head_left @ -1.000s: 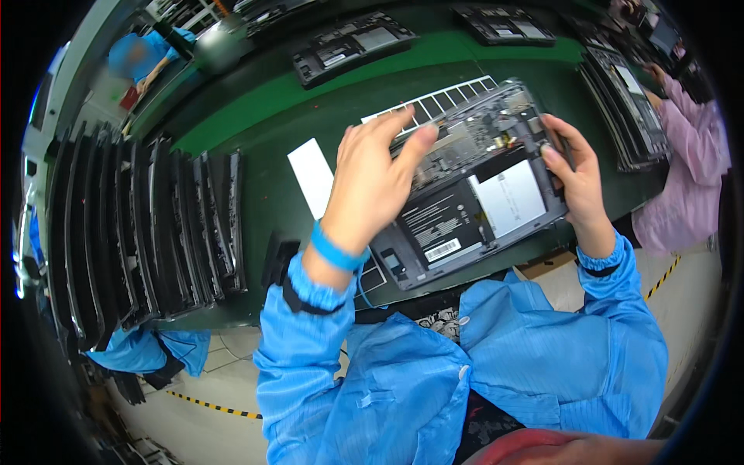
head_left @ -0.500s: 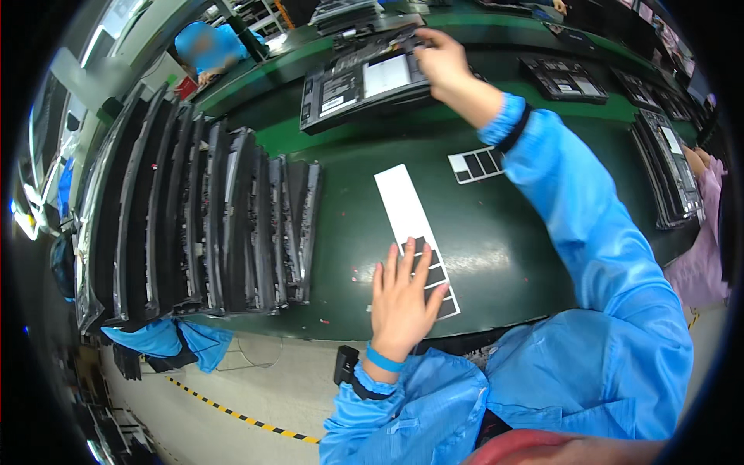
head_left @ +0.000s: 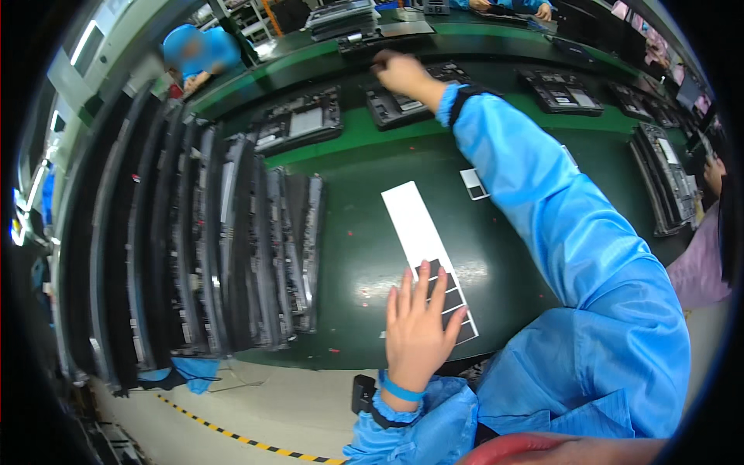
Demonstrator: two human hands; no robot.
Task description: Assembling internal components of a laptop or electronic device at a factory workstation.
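My left hand (head_left: 421, 335) lies flat with fingers spread on the lower part of a white label sheet (head_left: 411, 213). Black rectangular labels (head_left: 448, 298) show under and beside its fingers. My right arm stretches far across the green bench. The right hand (head_left: 404, 76) is above a dark opened laptop base (head_left: 387, 108), its fingers curled and blurred; whether they hold anything is unclear. To its left rests another laptop base (head_left: 302, 122) with a pale rectangle on it. A smaller label sheet (head_left: 474, 184) is partly hidden beneath my right sleeve.
A long row of dark laptop parts (head_left: 209, 240) stands on edge at the left. More laptop bases (head_left: 559, 91) lie along the far strip. A stack of bases (head_left: 663, 178) sits at the right, near a person in pink (head_left: 701, 263). Another person in blue (head_left: 203, 54) is at the far left.
The laptop base that my right hand gripped now rests on the far strip, farther left, apart from the hand. The view has shifted slightly. My left hand stays on the label sheet.
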